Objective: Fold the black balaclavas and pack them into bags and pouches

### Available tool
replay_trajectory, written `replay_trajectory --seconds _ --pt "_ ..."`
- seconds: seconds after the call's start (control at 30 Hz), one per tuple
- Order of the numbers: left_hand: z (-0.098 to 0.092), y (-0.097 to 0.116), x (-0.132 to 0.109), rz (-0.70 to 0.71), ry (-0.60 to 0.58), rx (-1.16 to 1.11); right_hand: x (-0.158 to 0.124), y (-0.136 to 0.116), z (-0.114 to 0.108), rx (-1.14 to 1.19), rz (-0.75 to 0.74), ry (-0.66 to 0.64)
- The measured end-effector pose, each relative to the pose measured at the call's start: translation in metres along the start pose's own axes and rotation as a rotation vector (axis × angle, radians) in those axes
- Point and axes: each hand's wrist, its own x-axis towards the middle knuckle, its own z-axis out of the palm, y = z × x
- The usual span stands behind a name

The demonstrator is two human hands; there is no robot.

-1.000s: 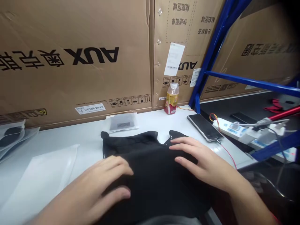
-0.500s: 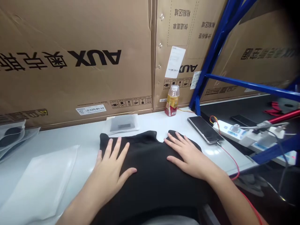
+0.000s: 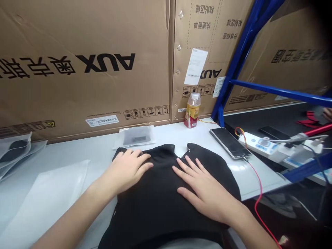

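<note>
Black garment (image 3: 166,204), fabric top of some kind, lying flat on a white table (image 3: 249,181), neck notch pointing away from the person. Its near end runs out of the bottom of the view.

Left hand (image 3: 127,171): open, not clenched, palm down on the garment's far left shoulder area, fingers lightly curved and together, tips pointing toward the neck notch. No fold pinched up that I can see.

Right hand (image 3: 204,197): open, palm down on the garment's middle right, fingers (image 3: 192,169) spread wide, thumb out to the side. Resting flat, grasping nothing. The two hands are apart, with a strip of black cloth showing between them.

Around the garment:
- Beyond it, left of the notch: flat clear packet (image 3: 137,137) with a dark item inside, not touching.
- Left of it: large translucent plastic bag (image 3: 44,204), lying flat, just beside the left forearm.
- Further left, at the frame edge: more clear bags (image 3: 12,154) holding something dark.
- Beyond the notch: bottle (image 3: 192,110), yellow-and-red label, upright against the cartons (image 3: 85,34).
- Right of it: phone (image 3: 229,142), face up, with a red wire (image 3: 259,195) running from it over the table edge.
- Further right: white power strip (image 3: 256,144), with plugs and leads, beside a blue rack (image 3: 280,90).
</note>
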Motion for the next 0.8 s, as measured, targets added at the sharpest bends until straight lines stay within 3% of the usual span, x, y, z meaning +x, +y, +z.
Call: replay_trajectory --seconds 0.1,0.23,0.33,0.4,0.53,0.63,0.7,0.73,0.8 --pt "-0.010 -0.011 0.036 -0.010 0.056 0.079 -0.003 0.000 -0.001 0.023 -0.036 0.053" --pt "0.001 -0.025 0.074 0.010 0.086 0.169 -0.011 -0.005 -0.007 0.011 -0.083 0.239" --pt "0.006 -0.034 0.087 0.062 0.102 0.186 -0.017 -0.006 -0.015 0.022 -0.100 0.359" --pt "-0.001 -0.036 0.085 0.078 0.153 0.199 -0.018 -0.006 -0.020 0.058 -0.074 0.423" --pt "-0.035 -0.013 0.046 0.081 0.323 0.243 -0.013 -0.014 -0.028 0.251 0.033 0.444" --pt "-0.061 0.031 -0.008 0.097 0.456 0.261 -0.005 -0.036 -0.029 0.544 0.083 0.397" --pt "-0.070 0.060 -0.042 0.188 0.558 0.210 0.001 -0.055 -0.024 0.785 0.032 0.351" --pt "-0.072 0.071 -0.054 0.196 0.571 0.125 0.005 -0.063 -0.021 0.905 -0.007 0.321" --pt "-0.071 0.080 -0.067 0.210 0.475 -0.097 0.013 -0.073 -0.012 1.099 -0.052 0.278"
